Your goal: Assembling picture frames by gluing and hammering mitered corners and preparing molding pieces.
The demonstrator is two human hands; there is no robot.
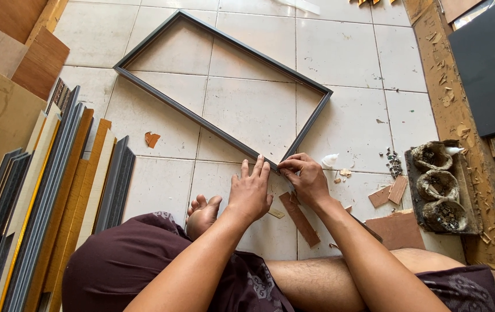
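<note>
**Both hands at the near corner of a grey frame**

A tiled floor carries a large grey rectangular frame, lying flat. Moulding strips lean at the left. The left hand lies flat with fingers spread, pressing beside the frame's near corner. The right hand pinches that corner with fingertips together. A brown wood strip lies just below.

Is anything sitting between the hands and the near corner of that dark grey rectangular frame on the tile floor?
Nothing visible. The left hand lies flat by the near corner of the dark grey rectangular frame, and the right hand pinches at that corner. The brown wood strip lies behind them, nearer the person.
</note>
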